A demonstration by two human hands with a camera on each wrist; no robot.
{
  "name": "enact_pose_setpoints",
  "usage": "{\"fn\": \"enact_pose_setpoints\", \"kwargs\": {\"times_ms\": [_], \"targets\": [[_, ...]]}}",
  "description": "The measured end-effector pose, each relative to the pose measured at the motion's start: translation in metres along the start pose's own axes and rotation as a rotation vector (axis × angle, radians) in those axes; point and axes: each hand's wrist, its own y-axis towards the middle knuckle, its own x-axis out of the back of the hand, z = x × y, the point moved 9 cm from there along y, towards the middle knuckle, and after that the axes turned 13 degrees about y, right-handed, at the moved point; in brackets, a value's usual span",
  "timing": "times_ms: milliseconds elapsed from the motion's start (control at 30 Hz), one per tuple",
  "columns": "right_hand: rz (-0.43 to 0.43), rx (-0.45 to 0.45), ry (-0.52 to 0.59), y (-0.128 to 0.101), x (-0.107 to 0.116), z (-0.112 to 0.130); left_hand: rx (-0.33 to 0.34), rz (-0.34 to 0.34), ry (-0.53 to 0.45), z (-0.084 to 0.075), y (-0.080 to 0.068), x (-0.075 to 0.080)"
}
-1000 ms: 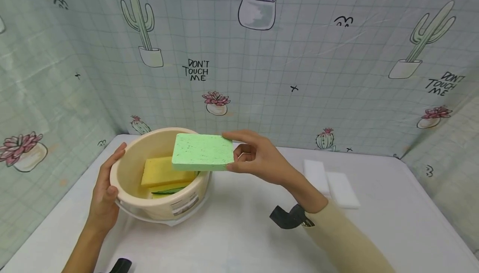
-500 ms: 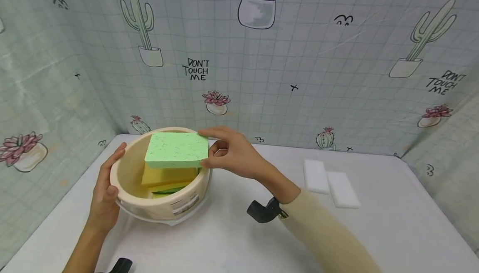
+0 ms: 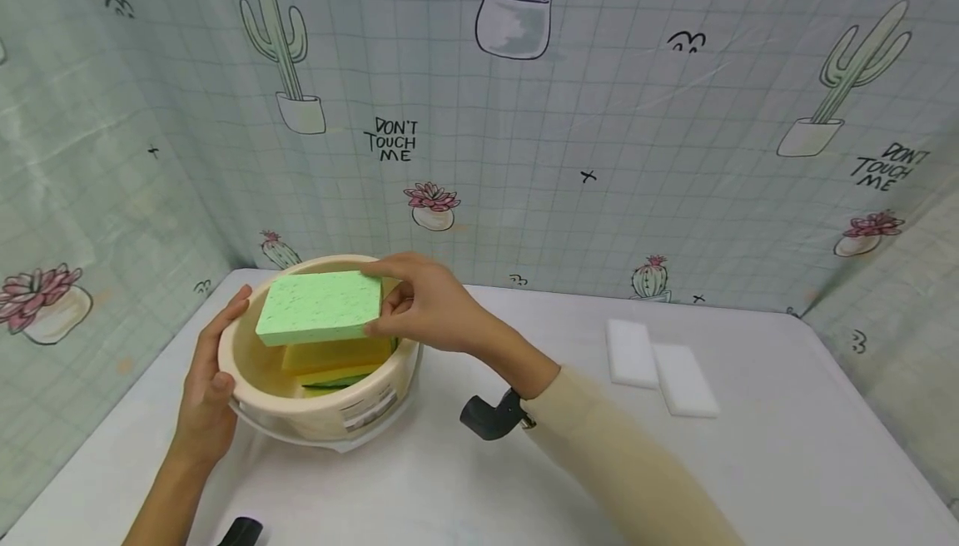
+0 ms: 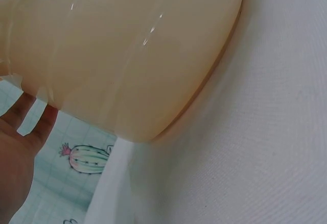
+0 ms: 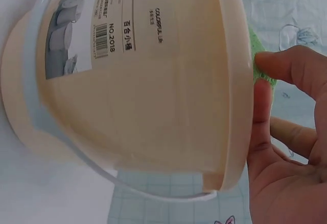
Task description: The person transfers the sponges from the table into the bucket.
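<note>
In the head view a cream plastic bucket stands at the left, with its light handle hanging down. My left hand rests against its outer left side, fingers fairly straight and fingertips up at the rim. My right hand pinches the right end of a speckled light green sponge between thumb and fingers. This sponge hangs over the bucket opening, lying nearly flat. Below it, inside, a yellow sponge shows, with a yellow and dark green piece under it. In the right wrist view, the bucket rim hides most of the green sponge.
Two white rectangular blocks lie side by side on the white table at the right. A grid-patterned cloth with cactus drawings hangs behind and at both sides. Printed labels cover part of the bucket wall.
My right hand has moved left with the green sponge, from the bucket's right rim to over its opening. My left hand and the bucket have stayed in place.
</note>
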Motion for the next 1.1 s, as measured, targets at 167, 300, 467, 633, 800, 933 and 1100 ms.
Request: {"fn": "enact_pose_setpoints", "kwargs": {"times_ms": [167, 300, 467, 633, 800, 933, 1100], "targets": [[0.014, -0.015, -0.079, 0.008, -0.011, -0.001, -0.012, 0.005, 0.014, 0.0, -0.001, 0.0], [0.018, -0.027, -0.124, 0.013, -0.014, -0.001, -0.013, 0.004, 0.016, 0.0, -0.001, 0.001], [0.025, -0.043, -0.143, 0.018, -0.016, -0.002, -0.012, 0.008, 0.004, -0.001, -0.001, 0.0], [0.026, -0.052, -0.166, 0.02, -0.013, -0.003, -0.014, 0.018, -0.007, -0.001, 0.0, -0.002], [0.015, -0.065, -0.179, 0.022, -0.007, -0.005, -0.029, 0.031, -0.026, -0.002, 0.002, -0.002], [0.02, -0.072, -0.19, 0.024, -0.008, -0.005, -0.035, 0.032, -0.03, -0.002, 0.002, -0.001], [0.036, -0.073, -0.218, 0.026, -0.01, -0.006, -0.043, 0.028, -0.034, -0.001, 0.002, 0.0]]}}
